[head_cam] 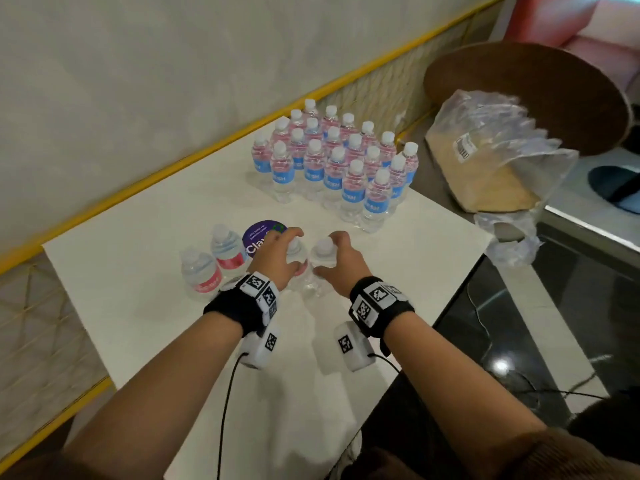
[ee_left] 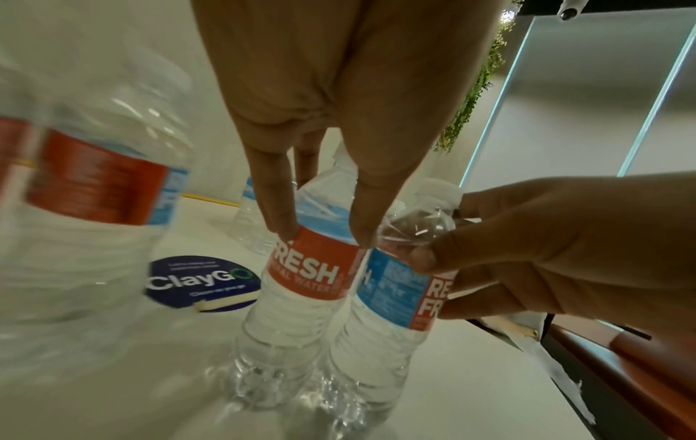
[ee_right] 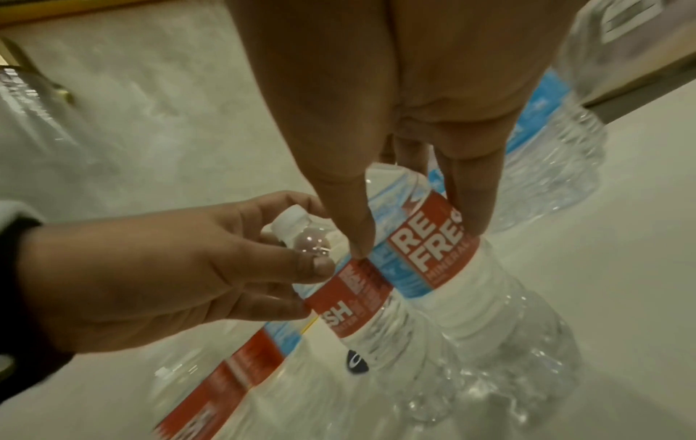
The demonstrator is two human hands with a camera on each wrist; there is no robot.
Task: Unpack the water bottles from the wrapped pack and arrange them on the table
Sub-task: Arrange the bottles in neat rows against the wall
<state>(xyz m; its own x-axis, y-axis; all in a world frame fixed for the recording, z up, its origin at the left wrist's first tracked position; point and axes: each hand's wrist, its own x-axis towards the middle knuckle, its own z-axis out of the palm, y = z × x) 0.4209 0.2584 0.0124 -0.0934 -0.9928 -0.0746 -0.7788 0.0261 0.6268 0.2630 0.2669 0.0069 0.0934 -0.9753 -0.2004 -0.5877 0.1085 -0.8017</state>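
Clear plastic bottles at frame centre: left hand [head_cam: 277, 252] and right hand [head_cam: 341, 263] each clamp fingers round one bottle's [ee_left: 301, 285] shoulder, best set down upright, touching, beside the two at lower left.

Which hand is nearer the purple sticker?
Left. The left hand grips a bottle right beside the purple sticker; the right hand holds the next bottle, farther right.

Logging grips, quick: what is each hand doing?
Left hand: holds the left bottle.
Right hand: holds the right bottle.
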